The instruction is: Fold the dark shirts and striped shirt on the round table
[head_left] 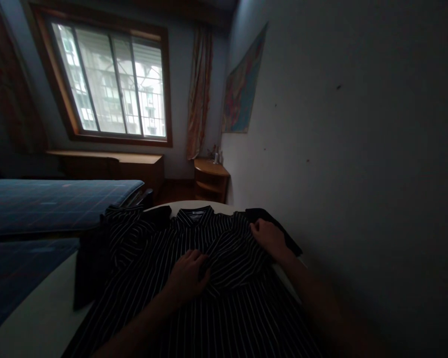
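Observation:
A dark shirt with thin white stripes [145, 258] lies spread on a pale table [41, 318], its collar at the far end. My left hand [188, 276] rests near the shirt's middle, fingers curled into a bunched fold of cloth. My right hand [267, 234] sits at the shirt's right shoulder, fingers closed on the fabric near the sleeve. The room is dim, so fine detail of the fingers is hard to see.
A bed with a blue checked cover [48, 204] stands to the left. A grey wall [358, 149] runs close along the right. Beyond are a window [112, 82], a wooden desk [115, 164], a corner shelf [209, 181] and a wall map [242, 87].

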`<state>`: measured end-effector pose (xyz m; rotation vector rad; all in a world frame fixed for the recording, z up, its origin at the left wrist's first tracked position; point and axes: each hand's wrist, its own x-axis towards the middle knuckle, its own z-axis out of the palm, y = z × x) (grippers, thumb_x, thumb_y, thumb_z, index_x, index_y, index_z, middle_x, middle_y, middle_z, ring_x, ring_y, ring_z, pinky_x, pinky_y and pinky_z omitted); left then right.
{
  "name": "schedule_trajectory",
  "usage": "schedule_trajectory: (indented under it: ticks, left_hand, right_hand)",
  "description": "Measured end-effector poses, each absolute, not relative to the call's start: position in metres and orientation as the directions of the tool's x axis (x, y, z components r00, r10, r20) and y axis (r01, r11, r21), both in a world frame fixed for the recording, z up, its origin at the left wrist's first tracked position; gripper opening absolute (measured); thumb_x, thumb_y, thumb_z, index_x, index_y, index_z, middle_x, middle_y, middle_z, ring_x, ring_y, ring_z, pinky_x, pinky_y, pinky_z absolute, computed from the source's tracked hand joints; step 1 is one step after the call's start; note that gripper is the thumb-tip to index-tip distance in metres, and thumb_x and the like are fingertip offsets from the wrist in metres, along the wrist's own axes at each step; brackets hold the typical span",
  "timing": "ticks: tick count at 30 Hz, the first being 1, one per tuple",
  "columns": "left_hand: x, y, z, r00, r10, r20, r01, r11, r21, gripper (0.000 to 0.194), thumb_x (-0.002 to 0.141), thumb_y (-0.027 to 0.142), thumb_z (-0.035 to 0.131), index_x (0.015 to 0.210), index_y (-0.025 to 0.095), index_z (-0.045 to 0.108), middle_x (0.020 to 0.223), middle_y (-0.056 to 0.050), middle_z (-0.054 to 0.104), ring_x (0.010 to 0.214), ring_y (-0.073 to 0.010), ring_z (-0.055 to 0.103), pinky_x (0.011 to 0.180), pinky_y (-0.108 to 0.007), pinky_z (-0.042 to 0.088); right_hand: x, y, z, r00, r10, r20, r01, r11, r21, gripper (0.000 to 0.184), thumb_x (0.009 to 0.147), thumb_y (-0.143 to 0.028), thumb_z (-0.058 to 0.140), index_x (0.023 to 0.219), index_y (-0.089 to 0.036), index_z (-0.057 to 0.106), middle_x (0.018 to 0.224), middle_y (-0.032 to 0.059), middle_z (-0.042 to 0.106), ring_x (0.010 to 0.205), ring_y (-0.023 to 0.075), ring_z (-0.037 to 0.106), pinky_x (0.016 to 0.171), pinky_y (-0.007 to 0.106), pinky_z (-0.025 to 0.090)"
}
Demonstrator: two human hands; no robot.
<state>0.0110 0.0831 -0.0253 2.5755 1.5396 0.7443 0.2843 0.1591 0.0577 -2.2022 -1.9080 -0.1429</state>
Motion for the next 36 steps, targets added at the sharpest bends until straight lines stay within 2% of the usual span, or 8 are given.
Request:
schedule_trajectory:
  ticks: [5,9,14,18,23,30,33,36]
  left_hand:
    - [0.01,0.083,-0.034,0.404,0.834,0.376,0.808,-0.518,0.28,0.039,0.091,0.036,0.057,0.127,0.021,0.061,0.142,-0.011,0.053,0.126,-0.0306,0.051,0.104,-0.049,0.045]
    - [0.009,0.081,-0.036,0.417,0.824,0.385,0.788,-0.538,0.298,0.041,0.096,0.041,0.051,0.131,0.023,0.058,0.145,-0.01,0.05,0.128,-0.0305,0.05,0.106,-0.051,0.043]
    - [0.009,0.078,-0.031,0.425,0.818,0.388,0.777,-0.549,0.306,0.04,0.096,0.039,0.051,0.132,0.022,0.058,0.147,-0.012,0.047,0.128,-0.0308,0.051,0.106,-0.052,0.043]
    - [0.008,0.075,-0.026,0.488,0.765,0.421,0.73,-0.622,0.284,0.035,0.091,0.033,0.056,0.123,0.021,0.063,0.146,-0.011,0.049,0.133,-0.0312,0.045,0.109,-0.051,0.041]
    - [0.006,0.068,-0.016,0.684,0.629,0.369,0.561,-0.777,0.285,0.039,0.084,0.029,0.063,0.123,0.025,0.062,0.14,-0.006,0.055,0.132,-0.0286,0.046,0.111,-0.05,0.038]
    - [0.005,0.063,-0.004,0.793,0.549,0.265,0.456,-0.822,0.34,0.053,0.073,0.036,0.075,0.125,0.031,0.063,0.135,-0.004,0.06,0.133,-0.0326,0.045,0.113,-0.054,0.033]
    - [0.005,0.064,-0.007,0.796,0.545,0.266,0.448,-0.824,0.347,0.052,0.077,0.037,0.072,0.128,0.033,0.062,0.139,-0.004,0.057,0.135,-0.0323,0.044,0.111,-0.051,0.038]
    - [0.005,0.068,-0.015,0.747,0.591,0.304,0.496,-0.8,0.337,0.043,0.091,0.032,0.057,0.133,0.032,0.058,0.143,-0.003,0.054,0.137,-0.0274,0.042,0.114,-0.049,0.035]
  right_hand:
    - [0.312,0.128,0.054,0.151,0.984,0.093,0.981,-0.138,-0.138,0.043,0.093,-0.046,0.043,0.086,-0.019,0.076,0.092,0.0143,0.075,0.089,0.0261,0.071,0.075,0.033,0.047]
    - [0.325,0.1,0.039,0.182,0.982,0.052,0.976,-0.174,-0.135,0.051,0.095,-0.048,0.038,0.081,-0.018,0.077,0.09,0.0174,0.075,0.086,0.0281,0.072,0.073,0.035,0.047]
    - [0.332,0.071,0.013,0.079,0.997,-0.012,0.964,-0.079,-0.254,0.04,0.09,-0.051,0.051,0.09,-0.018,0.072,0.092,0.0123,0.075,0.086,0.0261,0.07,0.069,0.031,0.045]
    - [0.337,0.059,-0.001,0.037,0.999,0.025,0.955,-0.028,-0.294,0.028,0.091,-0.041,0.052,0.091,-0.018,0.067,0.092,0.0102,0.073,0.086,0.0228,0.069,0.069,0.029,0.043]
    - [0.352,0.056,-0.008,0.139,0.989,0.045,0.947,-0.119,-0.3,0.026,0.097,-0.036,0.044,0.1,-0.021,0.065,0.092,0.009,0.073,0.083,0.0206,0.069,0.069,0.029,0.043]
    - [0.343,0.055,0.003,0.157,0.985,0.072,0.976,-0.143,-0.164,0.027,0.096,-0.041,0.046,0.101,-0.021,0.063,0.092,0.0098,0.073,0.085,0.0239,0.07,0.068,0.031,0.043]
    - [0.33,0.06,0.011,0.192,0.97,0.148,0.973,-0.168,-0.16,0.038,0.095,-0.051,0.043,0.102,-0.02,0.063,0.096,0.0112,0.073,0.086,0.0251,0.07,0.068,0.032,0.044]
    - [0.321,0.066,0.015,0.173,0.969,0.174,0.975,-0.144,-0.167,0.037,0.093,-0.051,0.047,0.1,-0.019,0.064,0.098,0.0107,0.072,0.087,0.0243,0.069,0.069,0.032,0.043]
